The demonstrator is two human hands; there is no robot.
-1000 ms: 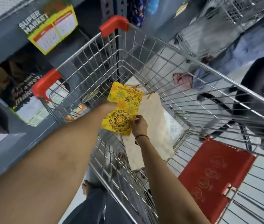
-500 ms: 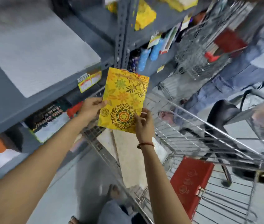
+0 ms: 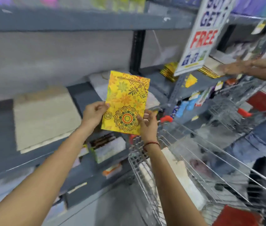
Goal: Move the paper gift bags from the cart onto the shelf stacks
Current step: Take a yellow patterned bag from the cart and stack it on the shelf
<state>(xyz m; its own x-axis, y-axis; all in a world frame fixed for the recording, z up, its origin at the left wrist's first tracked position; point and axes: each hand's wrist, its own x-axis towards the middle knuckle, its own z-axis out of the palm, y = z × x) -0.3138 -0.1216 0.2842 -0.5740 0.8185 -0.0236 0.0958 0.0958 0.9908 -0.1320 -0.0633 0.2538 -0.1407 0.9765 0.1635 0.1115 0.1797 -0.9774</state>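
Both hands grasp yellow bag [image 3: 126, 103] upright above cart [image 3: 186, 144], in front of shelf [image 3: 83, 93]: left hand [image 3: 94, 114] pinches left edge, right hand [image 3: 147, 123] bottom corner. Risk: light pinch lets flat bag slip; yellow stack [image 3: 169, 71] sits behind sign [image 3: 199, 38], snag likely.

Left hand [image 3: 94, 113] and right hand [image 3: 148, 123]: raised at frame centre, forearms extended from below, fingers closed in a pinch.
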